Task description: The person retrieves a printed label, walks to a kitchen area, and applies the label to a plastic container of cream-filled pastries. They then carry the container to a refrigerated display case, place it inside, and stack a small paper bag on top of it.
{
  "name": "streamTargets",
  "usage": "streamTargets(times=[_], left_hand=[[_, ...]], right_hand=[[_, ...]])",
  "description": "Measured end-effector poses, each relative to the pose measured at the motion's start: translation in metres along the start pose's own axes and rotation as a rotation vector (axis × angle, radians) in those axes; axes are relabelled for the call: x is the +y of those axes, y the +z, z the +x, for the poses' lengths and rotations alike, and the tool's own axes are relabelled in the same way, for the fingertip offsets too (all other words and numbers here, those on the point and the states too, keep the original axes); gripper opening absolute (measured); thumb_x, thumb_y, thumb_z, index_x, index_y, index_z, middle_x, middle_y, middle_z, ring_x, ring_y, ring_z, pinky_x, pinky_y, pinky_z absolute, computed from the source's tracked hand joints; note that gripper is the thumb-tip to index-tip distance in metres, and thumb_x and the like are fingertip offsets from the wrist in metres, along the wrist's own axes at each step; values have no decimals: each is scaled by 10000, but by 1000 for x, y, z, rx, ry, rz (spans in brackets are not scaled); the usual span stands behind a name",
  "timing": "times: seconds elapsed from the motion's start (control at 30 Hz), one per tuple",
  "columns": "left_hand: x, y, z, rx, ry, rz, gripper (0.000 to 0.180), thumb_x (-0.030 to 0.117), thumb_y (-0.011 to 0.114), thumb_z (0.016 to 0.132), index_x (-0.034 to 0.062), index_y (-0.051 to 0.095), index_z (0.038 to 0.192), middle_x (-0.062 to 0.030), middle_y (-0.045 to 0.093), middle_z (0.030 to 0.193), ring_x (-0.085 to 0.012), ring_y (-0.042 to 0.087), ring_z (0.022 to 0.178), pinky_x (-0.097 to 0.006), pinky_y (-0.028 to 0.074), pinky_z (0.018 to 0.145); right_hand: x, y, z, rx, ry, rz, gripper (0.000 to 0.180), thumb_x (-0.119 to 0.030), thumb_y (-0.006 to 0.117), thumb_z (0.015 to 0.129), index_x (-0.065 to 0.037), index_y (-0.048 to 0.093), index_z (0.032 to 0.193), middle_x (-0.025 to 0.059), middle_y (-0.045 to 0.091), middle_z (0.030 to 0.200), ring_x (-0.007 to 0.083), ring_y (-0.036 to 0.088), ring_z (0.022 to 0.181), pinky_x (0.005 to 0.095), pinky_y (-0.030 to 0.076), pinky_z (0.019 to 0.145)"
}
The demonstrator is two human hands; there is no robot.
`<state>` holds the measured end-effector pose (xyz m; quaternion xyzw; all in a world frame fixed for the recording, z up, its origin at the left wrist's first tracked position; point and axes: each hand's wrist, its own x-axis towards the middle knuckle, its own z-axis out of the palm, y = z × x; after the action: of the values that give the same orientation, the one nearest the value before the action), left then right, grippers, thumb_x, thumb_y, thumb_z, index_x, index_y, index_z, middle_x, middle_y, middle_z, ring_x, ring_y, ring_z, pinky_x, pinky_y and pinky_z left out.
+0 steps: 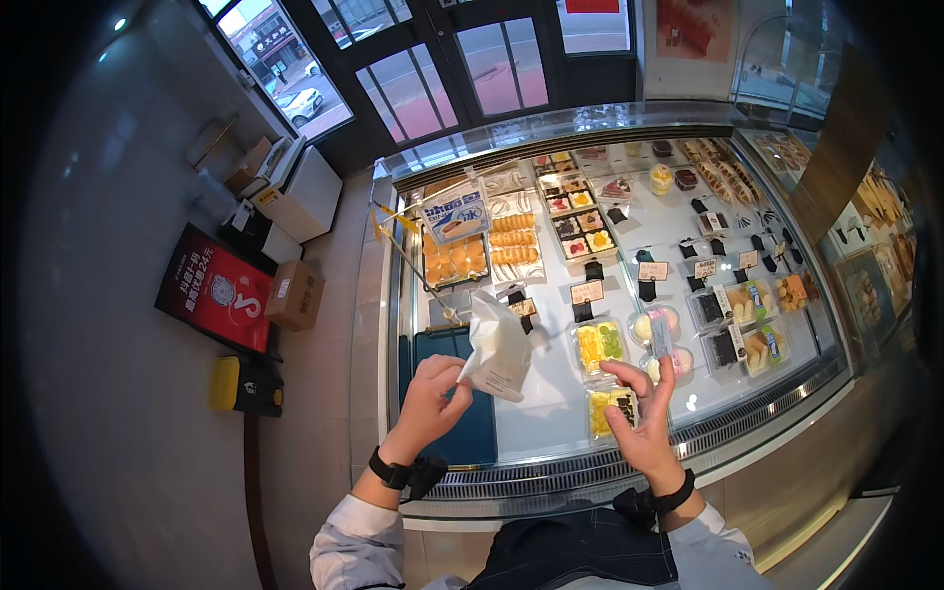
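Here, a crumpled white paper bag point(498, 346) hangs over the white shelf point(551, 413) of the glass display case, pinched by the left hand point(431, 401). The right hand point(644, 413) pinches a small flat card point(660, 336) above clear boxes of yellow cake point(610, 405).

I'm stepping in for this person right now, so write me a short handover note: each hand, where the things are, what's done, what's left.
Left hand: fingers pinch the lower edge of a white paper bag, held above the display case.
Right hand: holds a small card-like label upright over the clear boxes of pastries.
Done: bag and label are in hand.
Left: nothing shows inside the bag; the boxes sit on the white shelf.
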<state>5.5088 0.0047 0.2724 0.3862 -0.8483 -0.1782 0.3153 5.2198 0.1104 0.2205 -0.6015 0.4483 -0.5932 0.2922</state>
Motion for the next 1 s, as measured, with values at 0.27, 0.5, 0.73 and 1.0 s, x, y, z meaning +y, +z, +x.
streamTargets(times=[0.27,0.5,0.73,1.0], left_hand=[[120,10,-72,145,-173,-741,165,90,526,895,-45,619,877,-98,580,949,-174,548,817,-272,441,756],[149,12,-112,223,-621,-1270,203,195,463,974,58,510,831,-38,568,918,-76,539,799,-216,443,714],[138,25,-145,195,-842,-1416,228,262,452,1011,64,564,1011,-32,619,954,-96,614,848,-245,503,770],[123,42,-179,-13,-485,-2016,588,407,282,1040,23,224,1481,-177,352,1480,-307,497,1270,-504,456,1013]], right_hand=[[-73,21,3,-356,409,775,988,20,617,862,-184,-111,1499,207,520,1310,241,625,1055,305,507,832],[-84,38,-34,-346,531,825,992,87,618,838,-187,-55,1514,158,554,1204,172,619,898,257,509,753],[-73,57,-57,-326,555,816,976,134,605,827,-196,-3,1514,99,470,1134,148,606,863,253,508,724],[-59,60,-67,25,437,708,953,128,621,817,-154,17,1499,81,364,1167,172,611,877,277,524,756]])
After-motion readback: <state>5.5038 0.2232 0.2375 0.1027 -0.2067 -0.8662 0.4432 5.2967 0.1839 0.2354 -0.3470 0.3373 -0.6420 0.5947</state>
